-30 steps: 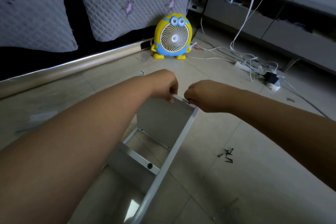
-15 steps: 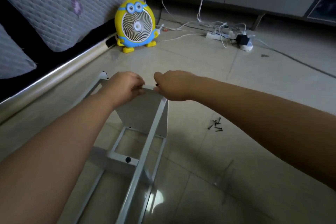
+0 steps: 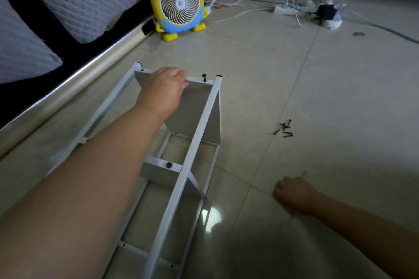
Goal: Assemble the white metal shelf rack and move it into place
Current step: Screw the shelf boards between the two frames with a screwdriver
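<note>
The white metal shelf rack (image 3: 181, 165) lies on its side on the tiled floor (image 3: 317, 88), frame rails running lengthwise, flat panels standing upright (one black screw (image 3: 204, 77) protrudes from the far end panel). Loose black screws (image 3: 284, 128) lie scattered beside it.

My left hand (image 3: 164, 88) grips the far end of the rack (image 3: 181, 179). My right hand (image 3: 294, 195) rests low, curled, right of it.

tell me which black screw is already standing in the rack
The lone screw upright in the rack's far top rail, beside the left hand; the other screws lie loose on the floor.
</note>
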Demonstrator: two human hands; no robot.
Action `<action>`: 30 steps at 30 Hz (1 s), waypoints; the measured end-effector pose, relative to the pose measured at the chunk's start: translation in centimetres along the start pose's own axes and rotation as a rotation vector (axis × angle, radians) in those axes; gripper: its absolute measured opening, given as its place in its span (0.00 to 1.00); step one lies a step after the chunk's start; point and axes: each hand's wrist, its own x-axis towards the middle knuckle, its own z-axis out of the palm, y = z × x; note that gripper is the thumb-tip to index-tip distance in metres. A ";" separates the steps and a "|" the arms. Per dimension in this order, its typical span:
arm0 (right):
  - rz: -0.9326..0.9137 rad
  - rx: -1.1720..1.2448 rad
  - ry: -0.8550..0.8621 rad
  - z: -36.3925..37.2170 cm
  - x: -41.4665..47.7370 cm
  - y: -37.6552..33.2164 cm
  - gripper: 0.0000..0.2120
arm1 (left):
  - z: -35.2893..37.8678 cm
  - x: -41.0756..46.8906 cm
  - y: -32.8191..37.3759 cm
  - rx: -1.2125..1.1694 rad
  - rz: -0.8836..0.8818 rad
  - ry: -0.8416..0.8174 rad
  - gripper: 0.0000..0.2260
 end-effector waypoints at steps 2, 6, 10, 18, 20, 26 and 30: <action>-0.008 -0.057 0.059 0.5 0.3 -0.6 0.13 | 0.3 -0.1 0.1 0.005 -0.008 0.050 0.08; 0.017 -0.081 0.120 1.1 1.6 -0.7 0.17 | 0.5 -0.2 0.5 -0.017 -0.071 0.041 0.09; 0.076 0.287 0.540 -4.7 2.1 0.4 0.13 | 0.5 -0.1 0.9 -0.025 -0.139 0.017 0.10; 0.121 1.603 1.404 -24.3 -3.8 1.8 0.06 | -0.1 -0.1 1.2 -0.096 -0.206 0.010 0.10; -0.057 1.649 1.422 -27.0 -4.8 1.3 0.10 | -0.4 0.0 1.1 -0.107 -0.215 -0.016 0.10; -0.185 1.466 1.342 -30.3 -4.2 -0.4 0.12 | -0.8 0.2 1.3 -0.083 -0.203 -0.096 0.12; -0.205 1.344 1.291 -30.8 -3.9 -1.2 0.12 | -1.1 0.5 1.4 -0.025 -0.219 -0.155 0.14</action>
